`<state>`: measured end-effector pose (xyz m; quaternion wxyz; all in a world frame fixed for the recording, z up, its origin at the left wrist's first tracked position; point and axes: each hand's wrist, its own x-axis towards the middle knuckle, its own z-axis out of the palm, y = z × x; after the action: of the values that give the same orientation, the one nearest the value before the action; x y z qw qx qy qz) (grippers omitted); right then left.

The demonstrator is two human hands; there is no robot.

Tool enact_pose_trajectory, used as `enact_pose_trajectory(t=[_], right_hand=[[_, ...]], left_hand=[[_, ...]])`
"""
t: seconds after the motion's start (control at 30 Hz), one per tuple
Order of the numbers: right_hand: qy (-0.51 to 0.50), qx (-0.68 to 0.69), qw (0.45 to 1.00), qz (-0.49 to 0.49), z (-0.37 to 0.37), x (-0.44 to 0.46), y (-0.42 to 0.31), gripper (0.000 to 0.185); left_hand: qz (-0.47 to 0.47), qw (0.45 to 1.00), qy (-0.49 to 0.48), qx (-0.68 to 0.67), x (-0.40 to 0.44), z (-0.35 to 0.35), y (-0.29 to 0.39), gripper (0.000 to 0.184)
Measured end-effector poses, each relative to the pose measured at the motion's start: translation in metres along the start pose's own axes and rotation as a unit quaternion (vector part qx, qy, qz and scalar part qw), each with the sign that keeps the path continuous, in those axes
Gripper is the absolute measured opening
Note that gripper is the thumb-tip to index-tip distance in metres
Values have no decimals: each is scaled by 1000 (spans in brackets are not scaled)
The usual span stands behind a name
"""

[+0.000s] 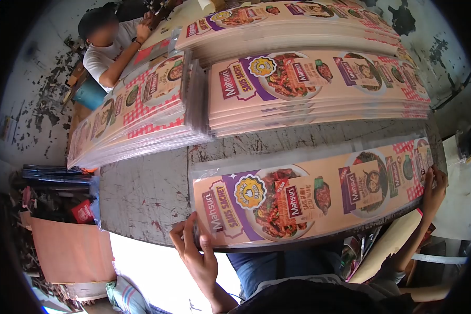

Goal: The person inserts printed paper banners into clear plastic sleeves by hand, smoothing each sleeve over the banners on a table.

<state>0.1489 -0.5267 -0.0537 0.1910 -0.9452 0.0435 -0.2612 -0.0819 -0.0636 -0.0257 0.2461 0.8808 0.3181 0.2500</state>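
A long printed poster (324, 193) in a clear plastic sleeve lies along the front edge of the grey table, its print reading "Mahsuri Saus Sachet" beside pictures of food. My left hand (198, 256) grips its lower left corner, with fingers and thumb at the edge. At the opposite end, my right hand (435, 189) holds the lower right edge. Clear sleeve margin shows past the print along the top and left.
Stacks of similar sleeved posters (319, 83) stand behind, with another stack (136, 115) at the left and one (298, 21) farther back. The scratched grey table (141, 193) shows between them. Across it sits another person (110, 47). A brown cardboard piece (70, 248) is at lower left.
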Motion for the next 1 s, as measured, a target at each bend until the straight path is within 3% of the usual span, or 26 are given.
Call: enact_pose_trajectory(t=[0.1, 0.27, 0.33, 0.47, 0.53, 0.57, 0.6, 0.63, 0.67, 0.73, 0.77, 0.83, 0.87, 0.9, 0.93, 0.97, 1.0], right_hand=[[29, -43, 998, -48, 7, 1, 9, 30], [57, -20, 997, -46, 16, -5, 18, 33], [67, -23, 997, -38, 18, -8, 21, 33], [70, -54, 994, -70, 18, -10, 19, 33], [71, -54, 994, -67, 18, -10, 17, 33], [78, -53, 993, -71, 19, -10, 16, 33], [85, -52, 992, -75, 19, -10, 15, 33], [89, -46, 992, -72, 19, -11, 14, 31], [91, -47, 992, -71, 19, -11, 13, 31], [122, -105, 983, -87, 15, -13, -2, 28], [186, -145, 965, -118, 12, -22, -25, 27], [251, -63, 962, -82, 5, -61, -102, 21], [250, -63, 963, -81, 5, -94, -106, 21], [-21, 45, 964, -260, 11, -138, -101, 22], [-121, 133, 917, -355, 9, -150, -137, 26], [-101, 189, 824, -525, 13, -162, -178, 30], [-8, 192, 725, -661, 17, -165, -211, 35]], left_hand=[[1, 999, -6, -54, 9, -3, -2, 43], [-26, 994, -50, -94, 22, -10, -5, 36], [-55, 972, -66, -217, 26, -13, -8, 34], [-42, 955, -62, -286, 27, -18, -19, 33], [-66, 924, -65, -370, 26, -19, -10, 39], [-79, 884, -77, -454, 24, -20, 0, 46], [-91, 836, -89, -534, 24, -18, 7, 55], [-72, 821, -73, -561, 23, -12, 8, 72], [-71, 820, -74, -563, 22, -10, 8, 72], [-98, 736, -69, -666, 19, -9, 8, 75], [-137, 701, -86, -695, 13, -10, -7, 79], [-145, 682, -89, -711, 8, -6, -14, 79], [-155, 665, -93, -725, 6, -4, -16, 80], [-154, 668, -94, -722, 4, -1, -20, 80], [-140, 652, -67, -742, 2, 6, -23, 73], [-126, 635, -40, -761, 1, 10, -24, 68], [-124, 636, -44, -760, 1, 12, -24, 68]])
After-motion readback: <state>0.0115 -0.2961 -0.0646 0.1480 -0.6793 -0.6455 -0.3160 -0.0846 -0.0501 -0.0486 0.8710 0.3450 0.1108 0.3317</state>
